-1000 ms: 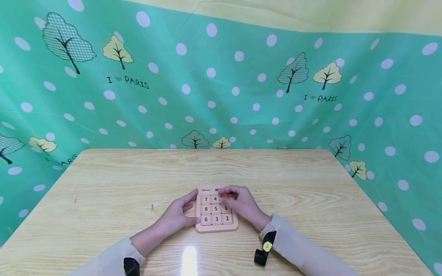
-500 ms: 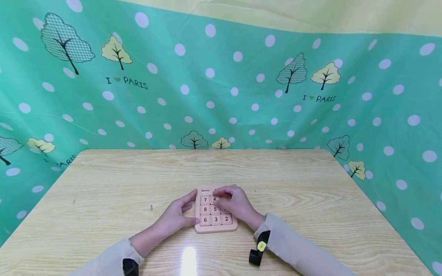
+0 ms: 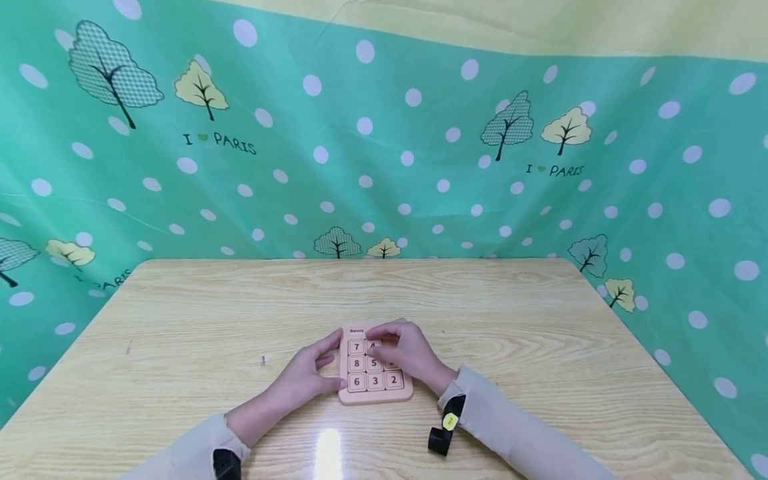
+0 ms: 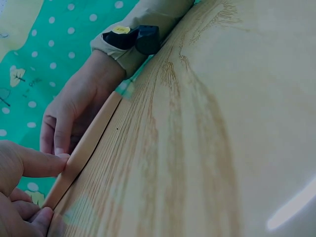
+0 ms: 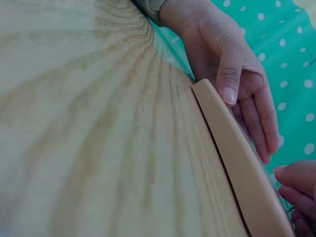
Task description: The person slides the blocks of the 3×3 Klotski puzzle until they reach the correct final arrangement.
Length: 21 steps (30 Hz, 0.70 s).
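Observation:
A light pink number-slide puzzle (image 3: 375, 399) lies flat on the table, with numbered square tiles in a grid. My left hand (image 3: 305, 377) is at its left side; index finger and thumb touch the edge some way apart. The left wrist view shows those fingertips (image 4: 54, 163) against the puzzle's side. My right hand (image 3: 408, 350) is over the puzzle's upper right, index finger and thumb reaching to the tile marked 4, which they partly cover. The right-column tiles above the 2 (image 3: 393, 380) are mostly hidden under this hand. Tiles 7, 8, 5, 6 and 3 show.
The wood-grain table (image 3: 240, 293) extends around the puzzle, with a bright light reflection near its front edge. A green dotted cloth (image 3: 270, 187) printed with trees hangs behind and at both sides. A black strap (image 3: 454, 408) is on the right wrist.
My right hand has moved left across the puzzle's top row, from right of the 4 tile to partly over it, covering more of the right column. The left hand stays at the edge.

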### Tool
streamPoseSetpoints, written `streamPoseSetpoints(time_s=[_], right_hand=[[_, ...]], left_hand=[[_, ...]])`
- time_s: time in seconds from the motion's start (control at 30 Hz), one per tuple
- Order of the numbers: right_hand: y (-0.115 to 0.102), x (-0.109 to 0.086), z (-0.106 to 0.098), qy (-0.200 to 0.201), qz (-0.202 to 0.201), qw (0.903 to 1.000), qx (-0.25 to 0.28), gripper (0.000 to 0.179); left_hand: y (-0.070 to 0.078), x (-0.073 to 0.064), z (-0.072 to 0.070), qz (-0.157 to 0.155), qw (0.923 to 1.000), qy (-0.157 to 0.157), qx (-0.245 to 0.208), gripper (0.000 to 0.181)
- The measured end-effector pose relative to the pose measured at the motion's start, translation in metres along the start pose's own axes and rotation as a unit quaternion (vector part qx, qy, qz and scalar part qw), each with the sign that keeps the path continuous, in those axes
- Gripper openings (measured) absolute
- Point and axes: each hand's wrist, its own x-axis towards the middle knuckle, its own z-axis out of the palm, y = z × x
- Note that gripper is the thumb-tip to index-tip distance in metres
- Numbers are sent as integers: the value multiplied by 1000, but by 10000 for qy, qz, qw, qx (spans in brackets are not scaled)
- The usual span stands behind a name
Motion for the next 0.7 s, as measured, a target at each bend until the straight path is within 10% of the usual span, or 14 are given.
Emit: streamPoseSetpoints(time_s=[0.7], right_hand=[[-4, 1, 7, 225, 65, 9994, -263, 24]], left_hand=[[1, 1, -1, 34, 9999, -111, -33, 88]])
